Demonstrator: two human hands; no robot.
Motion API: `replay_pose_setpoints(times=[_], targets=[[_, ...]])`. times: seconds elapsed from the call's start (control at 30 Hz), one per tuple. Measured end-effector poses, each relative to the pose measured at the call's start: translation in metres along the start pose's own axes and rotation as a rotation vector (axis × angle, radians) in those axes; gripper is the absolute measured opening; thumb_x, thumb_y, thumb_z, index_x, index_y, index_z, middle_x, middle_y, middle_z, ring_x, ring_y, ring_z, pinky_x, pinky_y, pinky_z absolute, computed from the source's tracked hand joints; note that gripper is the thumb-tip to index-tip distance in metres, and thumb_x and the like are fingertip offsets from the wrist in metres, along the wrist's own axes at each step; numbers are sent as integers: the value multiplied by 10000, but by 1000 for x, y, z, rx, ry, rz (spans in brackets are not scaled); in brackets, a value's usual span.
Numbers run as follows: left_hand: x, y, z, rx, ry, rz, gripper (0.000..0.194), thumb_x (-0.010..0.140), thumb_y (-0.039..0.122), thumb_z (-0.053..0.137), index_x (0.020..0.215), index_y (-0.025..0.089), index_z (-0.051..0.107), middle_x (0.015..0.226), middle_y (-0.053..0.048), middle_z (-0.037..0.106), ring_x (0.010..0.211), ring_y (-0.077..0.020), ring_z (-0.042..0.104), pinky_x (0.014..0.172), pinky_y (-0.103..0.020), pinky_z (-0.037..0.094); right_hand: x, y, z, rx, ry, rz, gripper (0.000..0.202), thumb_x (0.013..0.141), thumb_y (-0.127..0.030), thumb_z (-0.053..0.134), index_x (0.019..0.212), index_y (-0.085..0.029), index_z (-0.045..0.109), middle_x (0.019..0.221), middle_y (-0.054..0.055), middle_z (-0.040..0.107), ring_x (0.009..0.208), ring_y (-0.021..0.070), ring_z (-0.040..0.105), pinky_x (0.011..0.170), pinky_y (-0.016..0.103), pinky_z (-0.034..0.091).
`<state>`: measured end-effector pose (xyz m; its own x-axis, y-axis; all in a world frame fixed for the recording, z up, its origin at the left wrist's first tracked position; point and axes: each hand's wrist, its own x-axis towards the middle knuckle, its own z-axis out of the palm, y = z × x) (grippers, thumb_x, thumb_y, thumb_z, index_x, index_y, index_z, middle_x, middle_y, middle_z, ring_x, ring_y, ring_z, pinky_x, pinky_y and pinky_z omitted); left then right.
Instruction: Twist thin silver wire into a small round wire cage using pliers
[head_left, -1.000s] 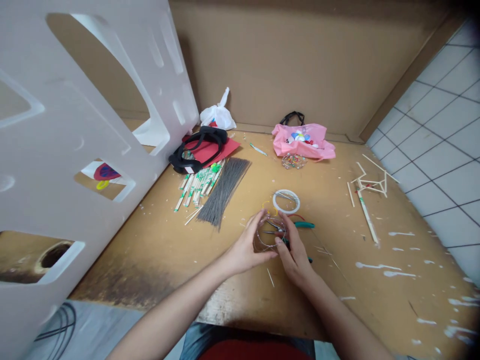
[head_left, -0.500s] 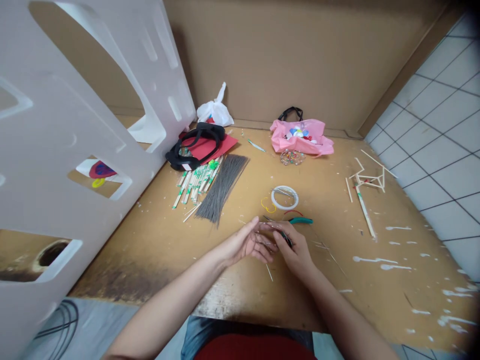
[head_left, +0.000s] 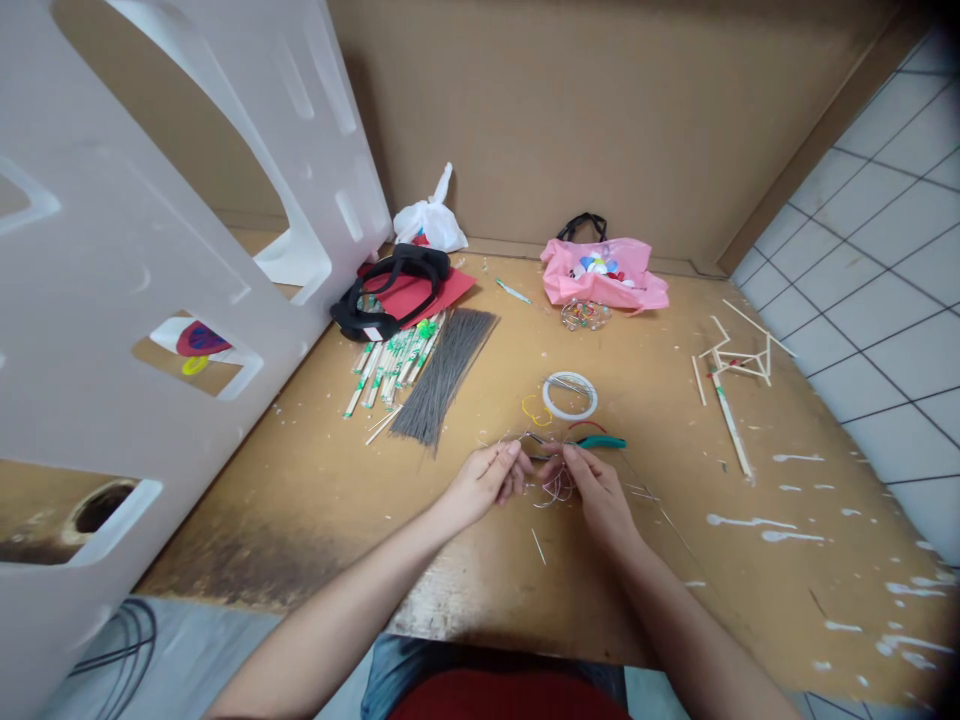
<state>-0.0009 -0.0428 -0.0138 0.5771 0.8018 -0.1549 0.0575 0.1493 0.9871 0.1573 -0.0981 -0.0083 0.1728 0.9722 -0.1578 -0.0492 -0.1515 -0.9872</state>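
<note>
Thin, shiny bent wire [head_left: 556,488] hangs in loops below my fingers, over the middle of the table. My left hand [head_left: 484,482] is closed in a pinch at the wire's left end. Facing it, my right hand [head_left: 600,490] pinches the wire between thumb and forefinger. Fingers partly cover the wire, so its full shape is hidden. Just behind the hands lie pliers with teal handles [head_left: 602,442], their jaws partly behind my fingers. A white ring [head_left: 570,396] with metal pieces across it rests farther back.
A bundle of grey wires [head_left: 446,375] lies left of centre beside wrapped chopsticks [head_left: 390,365], a black headset strap [head_left: 394,290] and a red sheet [head_left: 457,290]. A pink bag [head_left: 637,275] and a white bag [head_left: 431,225] stand behind. At right is a stick frame [head_left: 742,362]; a white plastic panel [head_left: 225,180] borders the left.
My hands have drawn slightly apart, and my left fingers have closed into a pinch. The looped wire now shows beneath my right fingers.
</note>
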Motion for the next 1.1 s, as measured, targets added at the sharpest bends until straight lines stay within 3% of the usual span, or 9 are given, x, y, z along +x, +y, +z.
replay_pose_setpoints(times=[0.2,0.33,0.47,0.67,0.87,1.1], targets=[[3,-2,-3,-29,13,-38,499,824,588,400,791,124,579,519,21,539,354,-58,430,376,-190,333,1,2,-2,-24,-1,-40,402,823,-528,495,913,-188,691,673,33,669,579,158,571,590,295,457],[3,-1,-4,-105,10,-81,509,794,607,435,783,120,580,517,19,544,349,-58,438,370,-190,337,4,9,-6,139,-44,31,457,834,-541,467,1039,-177,652,785,55,690,641,173,605,606,308,469],[3,2,-4,-127,28,-81,515,783,613,447,780,116,581,519,19,543,350,-54,434,372,-188,335,8,13,-9,293,-64,98,514,842,-577,411,1025,-162,652,827,70,692,700,192,631,614,311,470],[3,3,-5,-175,31,-85,525,777,619,450,791,112,584,533,11,550,361,-62,455,376,-191,339,8,10,-8,261,-40,107,415,828,-507,498,1003,-163,652,830,71,698,706,193,627,587,295,456],[3,3,-6,-202,20,-96,498,796,592,451,800,112,584,557,5,562,374,-67,474,390,-194,355,6,3,-5,311,-88,118,457,820,-558,466,973,-172,658,779,61,688,655,182,620,544,285,442],[2,6,-6,-222,21,-56,467,805,569,457,865,119,567,620,3,571,399,-62,485,396,-186,362,6,10,-7,213,-70,69,283,750,-398,650,959,-208,657,760,15,675,625,143,604,606,286,470]])
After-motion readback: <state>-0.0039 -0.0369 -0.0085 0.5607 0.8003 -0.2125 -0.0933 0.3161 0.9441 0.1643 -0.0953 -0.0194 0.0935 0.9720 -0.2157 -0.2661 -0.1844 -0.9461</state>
